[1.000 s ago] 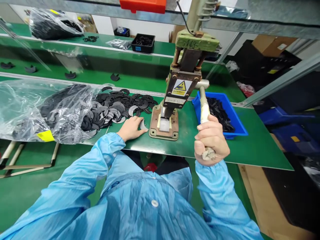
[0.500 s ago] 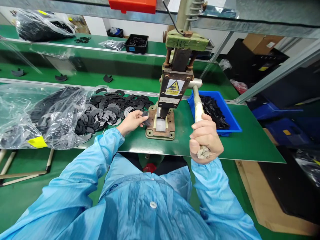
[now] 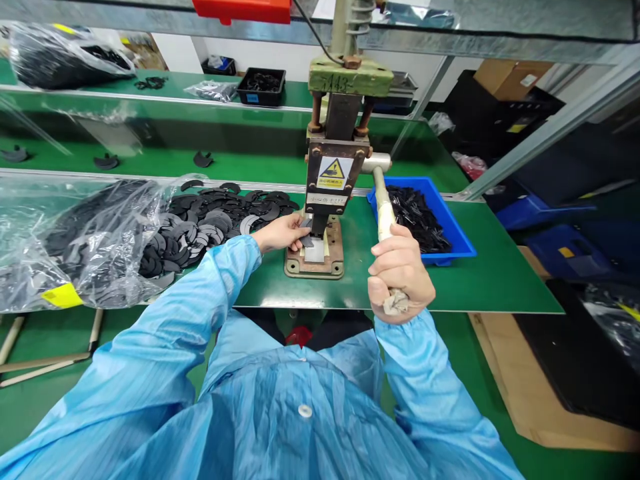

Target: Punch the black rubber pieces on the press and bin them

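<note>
Left hand (image 3: 281, 233) pinches a black crescent piece (image 3: 305, 238) w/ fingertips, at 9 o'clock of the press (image 3: 333, 167) base, edge-first so it slides under the ram. Right hand (image 3: 399, 277) fisted tight round the lever (image 3: 385, 212), at 4 o'clock, for leverage. Loose pieces (image 3: 215, 217) heaped at 9, within reach.

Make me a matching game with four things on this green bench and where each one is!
Things:
1. left hand
2. right hand
3. blue bin
4. clear plastic bag

Places:
A. right of the press, full of black pieces
B. far left, with a yellow label
C. at the press base, holding a dark flat piece
D. wrapped around the press lever

Pairs: 1-C, 2-D, 3-A, 4-B
</note>
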Motion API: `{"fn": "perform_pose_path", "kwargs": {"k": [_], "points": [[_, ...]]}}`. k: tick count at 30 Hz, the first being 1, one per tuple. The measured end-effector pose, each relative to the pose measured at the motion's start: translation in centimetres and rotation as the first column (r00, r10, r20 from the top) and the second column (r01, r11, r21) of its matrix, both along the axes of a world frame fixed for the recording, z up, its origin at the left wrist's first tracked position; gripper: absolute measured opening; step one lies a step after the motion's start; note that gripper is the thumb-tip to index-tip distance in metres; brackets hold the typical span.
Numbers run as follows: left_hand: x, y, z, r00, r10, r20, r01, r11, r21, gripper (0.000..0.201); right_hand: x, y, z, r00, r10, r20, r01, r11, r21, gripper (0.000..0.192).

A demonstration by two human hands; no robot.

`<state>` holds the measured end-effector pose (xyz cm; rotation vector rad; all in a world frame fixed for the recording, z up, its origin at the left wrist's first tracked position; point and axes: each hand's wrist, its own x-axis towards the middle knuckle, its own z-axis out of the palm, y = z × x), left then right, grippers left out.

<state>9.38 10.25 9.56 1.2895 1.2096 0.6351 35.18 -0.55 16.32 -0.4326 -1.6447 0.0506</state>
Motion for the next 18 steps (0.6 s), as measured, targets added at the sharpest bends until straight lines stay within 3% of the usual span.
{"fn": "perform_pose_path", "kwargs": {"k": [6,18], "points": [[0.1,0.7,1.4,0.995,-0.064,-0.075,0.056,0.993,-0.104,0.023,-0.2,-0.1,-0.1,1.0,-0.02,-0.019,0.02,1.0,-0.016,0.027],[0.9,2.4,2.0,0.971,-0.083,-0.226,0.039,0.981,-0.193,0.024,-0.4,-0.1,-0.1,0.998,-0.023,-0.05,0.023,1.0,-0.004,0.025]]}}
